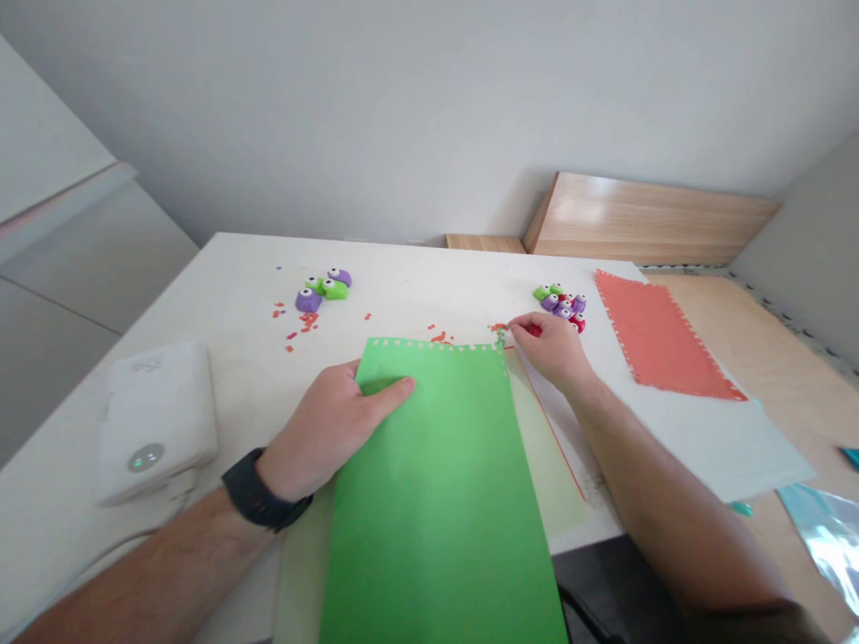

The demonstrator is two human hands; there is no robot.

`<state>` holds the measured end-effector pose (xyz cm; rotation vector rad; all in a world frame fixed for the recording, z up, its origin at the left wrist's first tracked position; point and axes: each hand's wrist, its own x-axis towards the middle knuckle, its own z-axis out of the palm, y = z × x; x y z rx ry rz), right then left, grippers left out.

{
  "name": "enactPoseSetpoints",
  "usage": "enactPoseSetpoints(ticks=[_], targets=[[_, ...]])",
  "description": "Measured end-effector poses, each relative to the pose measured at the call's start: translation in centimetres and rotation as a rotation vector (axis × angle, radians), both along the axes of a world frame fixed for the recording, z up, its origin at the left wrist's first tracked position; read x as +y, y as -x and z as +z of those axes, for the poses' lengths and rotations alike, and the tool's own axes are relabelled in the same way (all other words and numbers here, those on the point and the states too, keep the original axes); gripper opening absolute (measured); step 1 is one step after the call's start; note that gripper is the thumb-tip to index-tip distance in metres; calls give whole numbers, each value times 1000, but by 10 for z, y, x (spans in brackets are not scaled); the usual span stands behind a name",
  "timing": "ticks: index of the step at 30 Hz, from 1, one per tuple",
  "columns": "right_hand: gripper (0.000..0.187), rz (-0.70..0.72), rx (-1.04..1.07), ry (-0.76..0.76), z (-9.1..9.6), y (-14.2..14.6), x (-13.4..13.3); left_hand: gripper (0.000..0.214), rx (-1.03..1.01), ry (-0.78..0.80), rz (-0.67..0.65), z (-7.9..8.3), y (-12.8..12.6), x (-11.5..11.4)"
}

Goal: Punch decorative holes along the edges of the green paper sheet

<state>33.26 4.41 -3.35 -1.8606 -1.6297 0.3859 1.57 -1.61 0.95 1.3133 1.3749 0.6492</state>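
My left hand (334, 429) lies flat on a green paper sheet (436, 510), pressing it down near its top edge, and holds nothing. That edge has a row of small punched notches. My right hand (550, 349) grips a small red craft punch (533, 330) at the sheet's top right corner, and most of the punch is hidden by my fingers. A pale yellow-green sheet (547, 456) lies under the green one. Small red paper scraps (301, 320) are scattered beyond the top edge.
Two clusters of purple, green and red craft punches (324, 289) (559, 306) stand on the white table (416, 268). A notched coral paper sheet (664, 335) lies at the right, and a white box-shaped device (156, 420) sits at the left. Wooden boards (644, 219) lean behind the table.
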Motion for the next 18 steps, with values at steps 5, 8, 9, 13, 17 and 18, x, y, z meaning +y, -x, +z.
enactPoseSetpoints(ticks=[5,8,9,13,17,18], targets=[[20,8,21,-21,0,-1,-1,33,4,-15,4,-2,1,1],[20,8,42,-14,1,-2,-1,35,-12,-15,6,-3,2,1],[20,7,46,-14,1,-2,-1,36,-14,-12,7,-3,3,1],[23,-40,61,-37,6,-2,-1,42,12,-32,10,-3,4,1],[33,-77,93,-29,11,-3,-3,46,22,-73,7,-5,5,3],[34,-73,98,-25,11,-4,-3,47,26,-84,9,-5,5,4]])
